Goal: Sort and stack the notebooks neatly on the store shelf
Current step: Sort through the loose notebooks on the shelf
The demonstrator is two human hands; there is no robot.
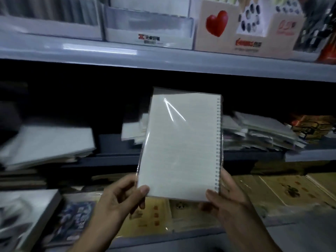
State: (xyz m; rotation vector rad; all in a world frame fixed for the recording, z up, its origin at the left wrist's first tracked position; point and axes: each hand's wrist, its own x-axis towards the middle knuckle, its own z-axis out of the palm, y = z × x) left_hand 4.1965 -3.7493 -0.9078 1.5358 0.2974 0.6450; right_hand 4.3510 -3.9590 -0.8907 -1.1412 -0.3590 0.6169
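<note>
Beige display carton (216,24), red heart printed on front, upper tier. Just left: white display tray (149,36), clear front, small red-and-black logo. Right of heart: white box (251,17) with dark oval spots. Far right, middle tier: orange-and-black packets (309,126), blurred.

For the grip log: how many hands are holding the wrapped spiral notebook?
2. The left hand pinches the lower left corner of the spiral notebook. The right hand holds the lower right corner, by the spiral binding. No other hands show.
</note>
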